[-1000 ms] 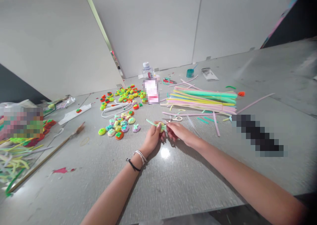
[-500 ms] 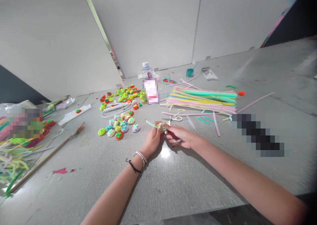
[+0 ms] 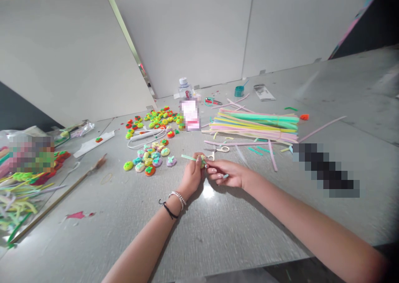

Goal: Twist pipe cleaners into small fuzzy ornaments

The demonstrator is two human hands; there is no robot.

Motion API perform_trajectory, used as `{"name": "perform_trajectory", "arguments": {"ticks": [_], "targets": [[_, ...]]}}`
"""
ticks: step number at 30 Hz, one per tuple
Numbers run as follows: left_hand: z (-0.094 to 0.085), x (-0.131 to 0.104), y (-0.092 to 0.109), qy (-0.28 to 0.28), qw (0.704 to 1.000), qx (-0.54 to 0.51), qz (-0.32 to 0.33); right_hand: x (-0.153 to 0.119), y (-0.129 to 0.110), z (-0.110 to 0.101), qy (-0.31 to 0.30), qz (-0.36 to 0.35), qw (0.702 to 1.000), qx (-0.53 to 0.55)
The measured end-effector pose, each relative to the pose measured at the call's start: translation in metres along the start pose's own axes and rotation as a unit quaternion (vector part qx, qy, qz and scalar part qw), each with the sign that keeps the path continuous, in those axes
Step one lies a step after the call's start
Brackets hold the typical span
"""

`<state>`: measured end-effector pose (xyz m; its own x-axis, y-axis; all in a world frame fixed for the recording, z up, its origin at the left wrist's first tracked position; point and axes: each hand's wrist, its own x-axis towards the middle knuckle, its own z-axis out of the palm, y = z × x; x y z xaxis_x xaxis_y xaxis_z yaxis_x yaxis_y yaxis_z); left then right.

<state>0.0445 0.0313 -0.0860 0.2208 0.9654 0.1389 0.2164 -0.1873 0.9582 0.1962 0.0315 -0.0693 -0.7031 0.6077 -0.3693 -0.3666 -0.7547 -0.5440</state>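
Visibly, the left hand [image 3: 191, 175] and right hand [image 3: 230, 173] together pinch a small fuzzy yellow-green piece [image 3: 203, 162] over the counter [image 3: 199, 237], its pale-green strip [image 3: 187, 156] protruding leftward. It appears light, soft, bendable, easily crushed; a rim hold suits, though the hands partly hide it.

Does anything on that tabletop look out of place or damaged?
A pink-red patch mars the grey tabletop at left; whether stuck scrap or surface damage, I can't tell. A lone orange piece sits by the right end of the fuzzy-stick bundle, apart from the flower-topped pieces.
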Motion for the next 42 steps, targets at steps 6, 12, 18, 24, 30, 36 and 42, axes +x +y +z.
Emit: {"name": "perform_trajectory", "arguments": {"ticks": [6,12,18,24,30,36,42], "targets": [[-0.002,0.001,-0.003,0.007,0.998,0.052,0.027,0.0,0.002,0.003,0.06,-0.045,0.994,-0.079],[-0.004,0.001,-0.001,0.007,0.996,0.084,0.025,0.003,0.006,0.003,0.15,-0.129,0.942,-0.271],[-0.004,0.004,-0.002,0.014,0.996,0.09,0.022,-0.003,0.006,0.011,0.169,-0.224,0.819,-0.501],[-0.004,0.003,0.001,-0.009,0.997,0.081,0.015,-0.012,0.001,0.015,0.216,-0.271,0.65,-0.677],[-0.003,0.001,0.004,-0.024,0.987,0.153,0.034,-0.017,0.001,0.016,0.244,-0.295,0.494,-0.781],[-0.002,0.001,0.005,-0.005,0.986,0.162,0.034,-0.024,0.0,0.02,0.213,-0.348,0.485,-0.774],[-0.005,0.0,0.002,0.038,0.994,0.098,0.024,-0.014,-0.004,0.013,0.255,-0.29,0.694,-0.608]]}}
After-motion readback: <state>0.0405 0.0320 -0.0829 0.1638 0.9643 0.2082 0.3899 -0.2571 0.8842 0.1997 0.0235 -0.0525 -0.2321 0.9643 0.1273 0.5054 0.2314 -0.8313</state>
